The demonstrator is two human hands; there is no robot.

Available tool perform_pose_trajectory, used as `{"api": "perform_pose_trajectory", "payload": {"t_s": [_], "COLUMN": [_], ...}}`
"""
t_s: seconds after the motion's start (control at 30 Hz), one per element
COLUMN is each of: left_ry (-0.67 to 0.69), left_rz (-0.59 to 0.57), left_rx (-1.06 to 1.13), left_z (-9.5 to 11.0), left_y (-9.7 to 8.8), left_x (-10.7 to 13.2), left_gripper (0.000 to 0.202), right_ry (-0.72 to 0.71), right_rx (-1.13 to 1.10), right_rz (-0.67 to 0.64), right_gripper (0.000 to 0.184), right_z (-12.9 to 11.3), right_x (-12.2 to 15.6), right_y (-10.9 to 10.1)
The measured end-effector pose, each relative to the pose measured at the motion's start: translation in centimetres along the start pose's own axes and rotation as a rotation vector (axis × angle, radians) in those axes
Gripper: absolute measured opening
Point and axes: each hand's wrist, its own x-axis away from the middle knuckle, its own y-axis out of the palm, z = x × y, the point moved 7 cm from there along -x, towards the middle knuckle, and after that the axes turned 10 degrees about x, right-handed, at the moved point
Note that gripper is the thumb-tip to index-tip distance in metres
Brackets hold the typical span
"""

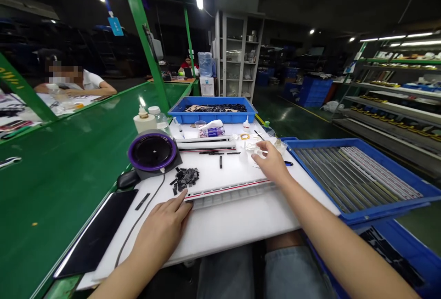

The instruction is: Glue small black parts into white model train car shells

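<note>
The striped strip (229, 190) touches, by its left end, your left hand (168, 220), whose closure I cannot tell, while your right hand (272, 163), fingers parted, is beyond it.

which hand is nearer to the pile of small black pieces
Left. The left hand is just on the near side of the pile, touching the left end of the striped strip; the right hand is farther off, to the pile's right.

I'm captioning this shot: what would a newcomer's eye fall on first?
Likely the round purple-rimmed device on the left of the white tabletop, by a pile of black pieces. Then the red-striped strip in front, the left hand touching its left end, the right hand near the other.
</note>
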Motion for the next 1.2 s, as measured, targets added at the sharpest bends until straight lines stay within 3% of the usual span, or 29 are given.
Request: {"api": "perform_pose_trajectory", "payload": {"t_s": [0.1,0.17,0.23,0.33,0.47,0.53,0.6,0.7,0.9,1.0,1.1,1.2], "left_ry": [-0.038,-0.059,-0.082,-0.132,-0.184,-0.194,-0.207,-0.231,-0.255,-0.252,-0.236,-0.225], "left_rz": [0.020,0.028,0.022,-0.011,-0.004,0.025,0.045,0.052,0.078,0.091,0.098,0.099], "left_rx": [0.011,0.023,0.047,0.096,0.169,0.199,0.215,0.226,0.243,0.236,0.221,0.220], "left_z": [0.2,0.4,0.5,0.6,0.3,0.1,-0.1,-0.2,-0.1,0.1,0.1,0.2], "left_y": [-0.3,-0.6,-0.9,-1.1,-0.9,-0.8,-0.7,-0.5,-0.7,-0.9,-1.0,-1.0], "left_x": [0.0,-0.2,-0.4,-0.9,-1.4,-1.5,-1.4,-1.4,-1.4,-1.4,-1.4,-1.4], "left_gripper": [0.027,0.026,0.025,0.026,0.028,0.027,0.026,0.024,0.024,0.024,0.024,0.024], "right_ry": [0.019,-0.020,-0.046,-0.089,-0.149,-0.197,-0.235,-0.251,-0.041,0.034,0.062,-0.108], "right_rx": [0.061,0.089,0.126,0.154,0.094,-0.132,-0.517,-0.928,-1.345,-1.422,-1.349,-1.091], "right_rz": [-0.220,-0.298,-0.341,-0.371,-0.382,-0.413,-0.499,-0.597,-0.647,-0.623,-0.468,-0.238], "right_gripper": [0.060,0.058,0.044,0.022,0.034,0.046,0.057,0.058,0.027,0.027,0.024,0.026], "right_z": [1.1,1.1,1.0,0.5,-2.3,-5.3,-8.7,-12.2,-11.7,-11.1,-10.7,-11.1], "right_x": [-3.9,-5.2,-5.7,-5.6,-4.7,-3.6,-2.0,0.5,3.1,3.2,3.3,4.2], "right_y": [3.0,4.8,6.0,6.3,4.8,4.4,4.8,6.3,8.2,8.3,8.1,6.8]}}
